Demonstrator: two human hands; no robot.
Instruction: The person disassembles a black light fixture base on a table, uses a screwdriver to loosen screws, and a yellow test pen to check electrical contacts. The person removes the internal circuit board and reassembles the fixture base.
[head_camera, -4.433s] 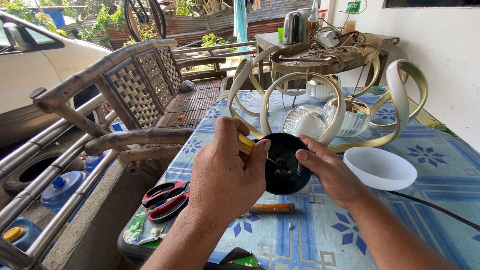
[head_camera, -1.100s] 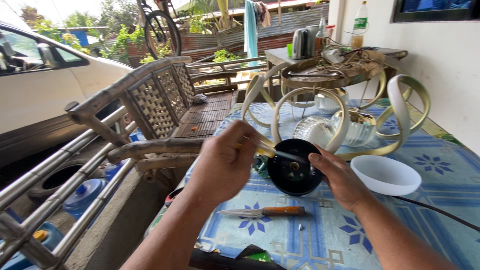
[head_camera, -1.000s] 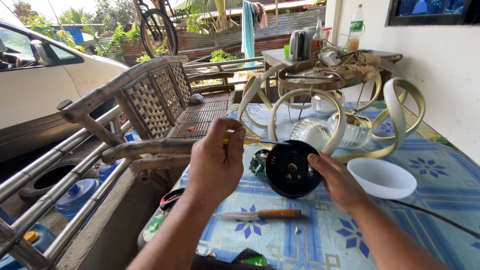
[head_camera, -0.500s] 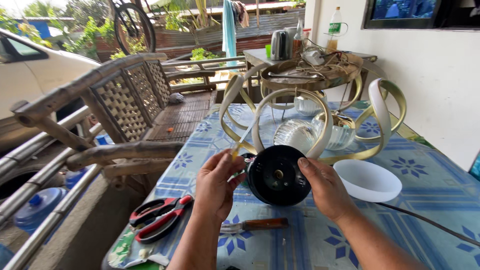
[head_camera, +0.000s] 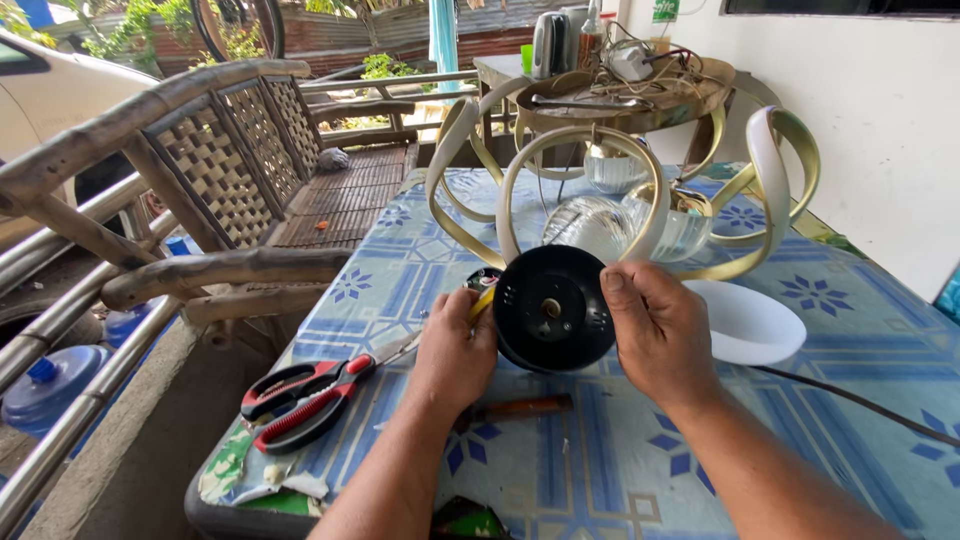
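Presently we clamp the black disc (head_camera: 553, 308) between left hand (head_camera: 455, 350) and right hand (head_camera: 660, 325), fingers closed on its rim, flat face toward us, axis horizontal

Both hands grip a black round disc (head_camera: 553, 308) over a blue-patterned table (head_camera: 860, 330): left hand (head_camera: 455, 350) w/ yellow tool (head_camera: 482, 303), right hand (head_camera: 660, 330) opposite. Red-black scissors (head_camera: 305, 395) lie left; white bowl (head_camera: 745, 322) right.

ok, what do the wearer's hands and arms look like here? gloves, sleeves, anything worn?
Both are bare: the left hand and right hand wear no gloves, and no rings or watch show. Forearms are uncovered to the frame's lower edge, with no sleeve in view. Short fingernails; no cables or markings on them.
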